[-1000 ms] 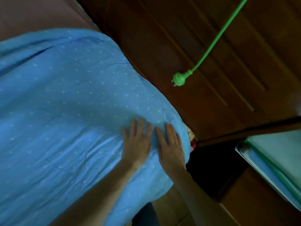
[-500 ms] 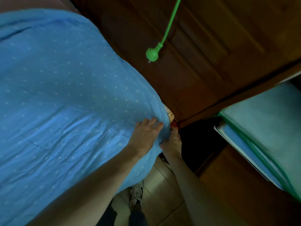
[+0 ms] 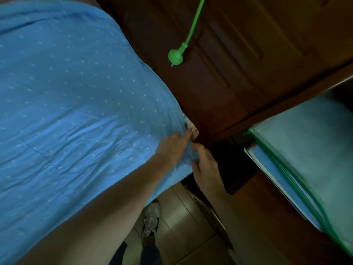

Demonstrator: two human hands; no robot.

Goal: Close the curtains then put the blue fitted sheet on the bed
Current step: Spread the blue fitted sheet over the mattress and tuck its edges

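Step in hand: fitting the blue fitted sheet over the near corner of the bed; the curtains are out of view.
Sheet: spread over the bed top, creased, its edge bunched between the two hands.
Mattress corner: a patterned patch shows bare beside the wooden panel, just beyond the sheet's edge.
Left hand: grip slack, fingers nearly straight, pressing the cloth flat and pointing at the bare corner.
Right hand: grip closed, fingers and thumb curled on the bunched hem below the corner, though blur hides the exact hold.
Next move, as judged: draw the hem outward and down over the bare patch, then tuck it under while the left hand pins the top.
Surroundings: a green plug hangs against the panel, well apart from the hands.
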